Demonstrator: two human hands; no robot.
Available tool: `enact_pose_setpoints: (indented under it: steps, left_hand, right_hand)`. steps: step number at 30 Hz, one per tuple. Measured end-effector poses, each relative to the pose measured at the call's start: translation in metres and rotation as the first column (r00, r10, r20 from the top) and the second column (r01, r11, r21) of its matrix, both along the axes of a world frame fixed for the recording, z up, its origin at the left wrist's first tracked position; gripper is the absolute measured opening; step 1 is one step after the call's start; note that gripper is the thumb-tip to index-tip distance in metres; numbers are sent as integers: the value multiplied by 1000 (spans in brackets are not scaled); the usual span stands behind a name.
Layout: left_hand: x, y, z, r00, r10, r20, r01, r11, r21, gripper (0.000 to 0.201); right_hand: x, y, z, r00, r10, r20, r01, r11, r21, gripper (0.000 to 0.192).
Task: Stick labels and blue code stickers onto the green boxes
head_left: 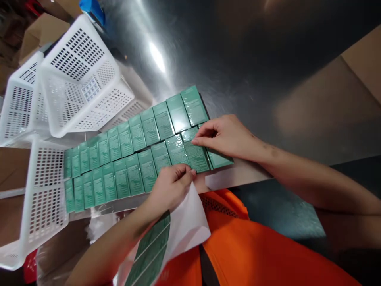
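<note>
Your right hand (222,137) pinches the top edge of a green shrink-wrapped carton (195,153) near the right end of the front row on the steel bench (238,59). Your left hand (171,184) is closed on a white label sheet (187,222), its fingertips touching the same carton's lower edge. The green cartons (125,159) lie flat in two rows, edge to edge. Judged by look, each is light and stiff, but the glossy film will be slippery; take it by the long edges rather than the faces. Pale print covers the faces, too small to read. White perforated baskets (77,79) stand at the left, one beside the rows.
</note>
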State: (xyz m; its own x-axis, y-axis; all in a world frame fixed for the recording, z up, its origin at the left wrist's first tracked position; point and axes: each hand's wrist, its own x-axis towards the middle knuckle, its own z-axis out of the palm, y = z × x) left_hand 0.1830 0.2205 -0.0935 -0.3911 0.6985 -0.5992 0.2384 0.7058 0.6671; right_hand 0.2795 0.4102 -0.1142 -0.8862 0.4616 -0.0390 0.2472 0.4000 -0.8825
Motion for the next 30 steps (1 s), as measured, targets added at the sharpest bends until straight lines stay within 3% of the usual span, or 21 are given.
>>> enact_pose_setpoints:
  steps: [7,17,25,30]
  left_hand:
    - [1,10,2,995,-73,-66,68,995,-69,36]
    - [2,18,8,994,-81,-74,74,993,-94,34]
    - [0,15,2,996,-59,-66,58,998,-17,37]
    - [1,17,1,988,-101,-114,92,993,-78,37]
  right_hand:
    - [-2,-1,-8,1000,16,3,-16,987,158,11]
    - [-2,-2,-13,998,55,-6,-53,979,196,11]
    - [-1,-6,-15,998,62,1,-60,967,246,12]
    - [2,-11,-19,999,48,-16,-41,951,306,10]
